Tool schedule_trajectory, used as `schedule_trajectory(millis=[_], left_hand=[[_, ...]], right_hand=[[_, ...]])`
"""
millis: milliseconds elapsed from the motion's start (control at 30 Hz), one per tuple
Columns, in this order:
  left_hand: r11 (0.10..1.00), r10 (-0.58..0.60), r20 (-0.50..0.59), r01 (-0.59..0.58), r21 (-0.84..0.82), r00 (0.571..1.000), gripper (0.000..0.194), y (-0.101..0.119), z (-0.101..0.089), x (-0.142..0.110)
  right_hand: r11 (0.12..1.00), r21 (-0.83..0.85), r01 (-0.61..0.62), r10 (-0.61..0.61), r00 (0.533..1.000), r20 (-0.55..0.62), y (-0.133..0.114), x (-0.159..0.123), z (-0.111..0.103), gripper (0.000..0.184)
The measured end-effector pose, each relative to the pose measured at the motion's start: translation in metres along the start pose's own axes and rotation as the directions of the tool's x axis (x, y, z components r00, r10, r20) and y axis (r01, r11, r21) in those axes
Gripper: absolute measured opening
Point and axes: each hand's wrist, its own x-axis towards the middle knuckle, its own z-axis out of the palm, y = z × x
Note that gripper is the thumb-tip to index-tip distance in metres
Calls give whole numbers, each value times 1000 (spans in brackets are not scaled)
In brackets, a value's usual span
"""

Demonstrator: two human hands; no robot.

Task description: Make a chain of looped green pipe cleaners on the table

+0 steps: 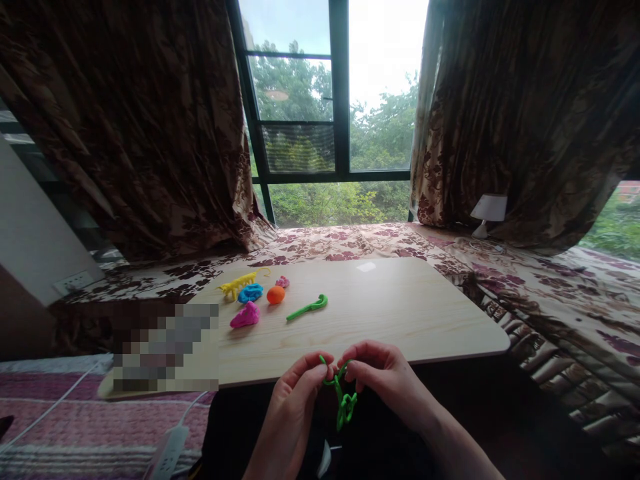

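Between my two hands hangs a bright green modelling clay figure (pixel 345 403) made of thin looped strands, just off the near edge of the table. My left hand (pixel 303 383) pinches a thin strand at its left side, fingers closed. The fingertips of my right hand (pixel 377 367) are closed on another strand at the upper right. Beyond them on the table lies a green clay rod (pixel 307 307) with a curled end. Further left sit an orange clay ball (pixel 275 295), a magenta clay lump (pixel 245 315), a blue clay lump (pixel 251 293) and a small pink piece (pixel 283 281).
A yellow clay figure (pixel 237 286) with several legs stands at the table's far left. The pale wooden table (pixel 390 313) carries a white scrap (pixel 367 267) near its back edge. A blurred patch covers its left end. On the ledge stands a lamp (pixel 490 209); a power strip (pixel 169 453) lies lower left.
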Motion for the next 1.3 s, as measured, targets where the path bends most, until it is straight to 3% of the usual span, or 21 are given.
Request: schedule_trajectory(millis=[100, 233, 467, 600, 733, 967, 1300], left_hand=[[999, -19, -3, 19, 49, 1000, 15, -4, 0, -1], [972, 49, -77, -30, 232, 996, 22, -8, 1, 1], [902, 95, -39, -70, 425, 995, 27, -13, -14, 8], [863, 111, -53, -70, 500, 992, 29, -9, -17, 9], [780, 130, 4, -104, 616, 992, 29, -5, -13, 8], [706, 154, 77, -165, 689, 985, 29, -7, -13, 8], [668, 145, 64, -145, 730, 987, 29, 3, -8, 5]], right_hand=[[998, 62, 1, 0, 1000, -18, 0, -1, 3, 11], [997, 74, -5, 7, 1000, -25, 2, -2, 3, 11], [999, 23, 32, -32, 999, -37, 7, -1, 4, 25], [993, -103, 51, -59, 996, -72, 9, 0, 3, 13], [960, -256, 109, -137, 986, -93, 7, -1, 4, 11], [826, -503, 254, -306, 952, -22, 6, 0, 5, 16], [719, -634, 285, -325, 944, 56, 1, -3, 1, 13]])
